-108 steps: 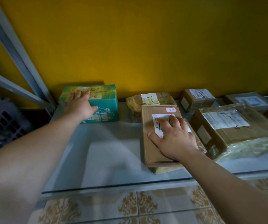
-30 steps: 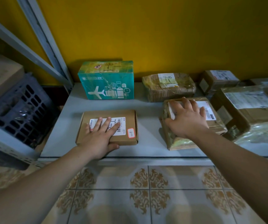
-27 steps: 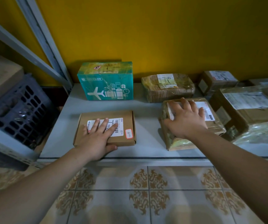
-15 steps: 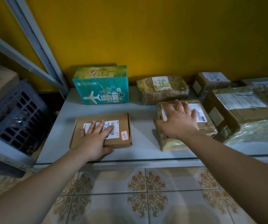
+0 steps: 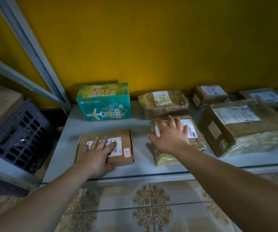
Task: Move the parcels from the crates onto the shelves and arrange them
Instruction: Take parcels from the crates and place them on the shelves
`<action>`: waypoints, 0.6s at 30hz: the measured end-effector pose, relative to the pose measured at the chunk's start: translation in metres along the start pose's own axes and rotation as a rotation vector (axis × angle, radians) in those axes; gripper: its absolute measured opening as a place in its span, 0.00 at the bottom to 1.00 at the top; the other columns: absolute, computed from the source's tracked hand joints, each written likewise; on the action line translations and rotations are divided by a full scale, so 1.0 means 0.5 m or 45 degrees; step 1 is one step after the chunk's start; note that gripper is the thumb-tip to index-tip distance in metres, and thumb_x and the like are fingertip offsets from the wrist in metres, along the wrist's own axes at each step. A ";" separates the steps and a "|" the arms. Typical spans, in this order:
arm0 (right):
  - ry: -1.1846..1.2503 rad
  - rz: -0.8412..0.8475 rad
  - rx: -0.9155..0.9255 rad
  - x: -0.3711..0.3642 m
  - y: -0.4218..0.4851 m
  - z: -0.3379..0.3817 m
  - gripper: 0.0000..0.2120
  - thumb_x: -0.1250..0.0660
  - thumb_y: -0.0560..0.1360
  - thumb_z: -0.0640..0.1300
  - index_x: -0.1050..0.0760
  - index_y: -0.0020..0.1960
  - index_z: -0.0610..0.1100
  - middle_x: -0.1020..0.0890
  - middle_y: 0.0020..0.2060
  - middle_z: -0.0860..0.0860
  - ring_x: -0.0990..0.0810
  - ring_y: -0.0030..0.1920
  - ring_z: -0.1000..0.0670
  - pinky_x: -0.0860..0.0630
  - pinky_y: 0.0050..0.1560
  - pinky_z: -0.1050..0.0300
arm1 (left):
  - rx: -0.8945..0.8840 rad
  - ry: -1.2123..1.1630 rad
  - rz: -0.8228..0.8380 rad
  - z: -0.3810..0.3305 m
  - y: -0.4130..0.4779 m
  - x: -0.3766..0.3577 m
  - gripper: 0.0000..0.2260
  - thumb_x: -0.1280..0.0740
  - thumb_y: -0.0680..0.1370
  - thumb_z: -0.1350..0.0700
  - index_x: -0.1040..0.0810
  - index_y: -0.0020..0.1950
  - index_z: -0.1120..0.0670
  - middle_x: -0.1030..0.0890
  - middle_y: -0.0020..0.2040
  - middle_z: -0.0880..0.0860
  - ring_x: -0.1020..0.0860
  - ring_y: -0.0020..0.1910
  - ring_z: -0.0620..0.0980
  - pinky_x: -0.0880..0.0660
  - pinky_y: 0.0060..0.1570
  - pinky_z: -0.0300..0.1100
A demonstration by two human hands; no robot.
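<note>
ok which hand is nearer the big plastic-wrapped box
Right. The right hand lies on the taped parcel beside the big box; the left hand rests on the flat parcel further left.

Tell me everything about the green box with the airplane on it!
The green box is a teal carton that looks wrapped in shiny clear tape. Its front shows a white airplane and drawings of luggage. Its top is yellowish, with a small red-and-white sticker and dark handwritten marks. It stands upright and closed at the back left of the grey shelf, against or very near the yellow wall. Only the shelf is seen touching it.
</note>
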State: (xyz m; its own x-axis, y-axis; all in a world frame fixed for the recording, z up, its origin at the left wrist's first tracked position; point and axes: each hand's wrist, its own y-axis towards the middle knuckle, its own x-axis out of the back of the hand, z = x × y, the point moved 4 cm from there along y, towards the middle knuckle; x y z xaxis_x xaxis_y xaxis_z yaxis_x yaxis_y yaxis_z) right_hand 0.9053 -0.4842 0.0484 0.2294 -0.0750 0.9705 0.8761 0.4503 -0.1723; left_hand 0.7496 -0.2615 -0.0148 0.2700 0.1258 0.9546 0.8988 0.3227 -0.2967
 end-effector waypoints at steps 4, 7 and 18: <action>-0.017 0.114 -0.008 0.090 -0.050 -0.013 0.38 0.46 0.74 0.71 0.49 0.79 0.56 0.50 0.80 0.47 0.53 0.79 0.41 0.55 0.75 0.38 | 0.006 -0.036 0.107 -0.028 -0.050 0.108 0.40 0.35 0.73 0.33 0.51 0.78 0.41 0.54 0.80 0.50 0.55 0.78 0.56 0.53 0.73 0.61; -0.073 0.200 -0.029 0.202 -0.116 -0.021 0.36 0.45 0.75 0.68 0.45 0.78 0.54 0.44 0.79 0.47 0.48 0.78 0.42 0.51 0.75 0.39 | -0.081 -0.017 0.159 -0.057 -0.116 0.224 0.36 0.37 0.75 0.35 0.47 0.79 0.46 0.49 0.79 0.53 0.50 0.78 0.55 0.47 0.74 0.53; -0.062 0.382 -0.104 0.672 -0.463 0.031 0.30 0.44 0.77 0.65 0.39 0.76 0.53 0.33 0.74 0.46 0.39 0.75 0.42 0.47 0.74 0.38 | -0.317 -0.228 0.364 -0.185 -0.503 0.678 0.32 0.36 0.78 0.42 0.45 0.78 0.45 0.44 0.79 0.53 0.45 0.77 0.52 0.44 0.72 0.45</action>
State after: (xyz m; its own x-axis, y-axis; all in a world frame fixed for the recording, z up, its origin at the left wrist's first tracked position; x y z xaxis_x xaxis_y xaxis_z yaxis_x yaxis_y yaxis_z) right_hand 0.7730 -0.5998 0.4170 0.4642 0.0938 0.8807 0.8039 0.3729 -0.4634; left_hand 0.6469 -0.3867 0.3860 0.4758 0.3458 0.8087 0.8585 0.0175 -0.5126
